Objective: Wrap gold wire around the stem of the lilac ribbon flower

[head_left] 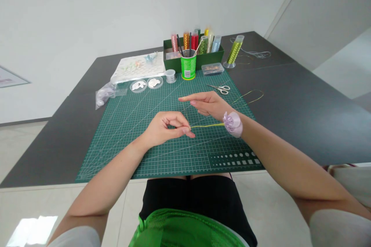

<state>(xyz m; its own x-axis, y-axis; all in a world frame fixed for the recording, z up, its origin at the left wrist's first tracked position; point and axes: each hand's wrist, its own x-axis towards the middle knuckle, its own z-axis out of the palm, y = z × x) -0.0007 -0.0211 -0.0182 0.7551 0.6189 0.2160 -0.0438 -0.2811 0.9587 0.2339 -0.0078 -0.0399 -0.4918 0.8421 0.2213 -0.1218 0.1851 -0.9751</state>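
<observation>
My left hand (169, 128) is closed in a pinch on the lower end of a thin yellow-green stem. That stem (207, 126) runs level to the right, ending in a pale lilac fabric flower (232, 123) just in front of my right wrist. Above it, my right hand (210, 104) is closed, its index finger stretched out leftward and its thumb pressed alongside. A fine gold-green thread (255, 99) loops out behind my right hand onto the table, and a faint strand runs between both hands. Where the fingers grip it is hard to see.
Beneath my hands lies a green cutting mat (124, 131). Small scissors (222, 89) lie beyond my right hand. Farther back stand a green can (188, 68), a box (172, 65) of thread spools, a green spool (234, 52), a clear case (213, 69), dishes (138, 86) and a white board (121, 73).
</observation>
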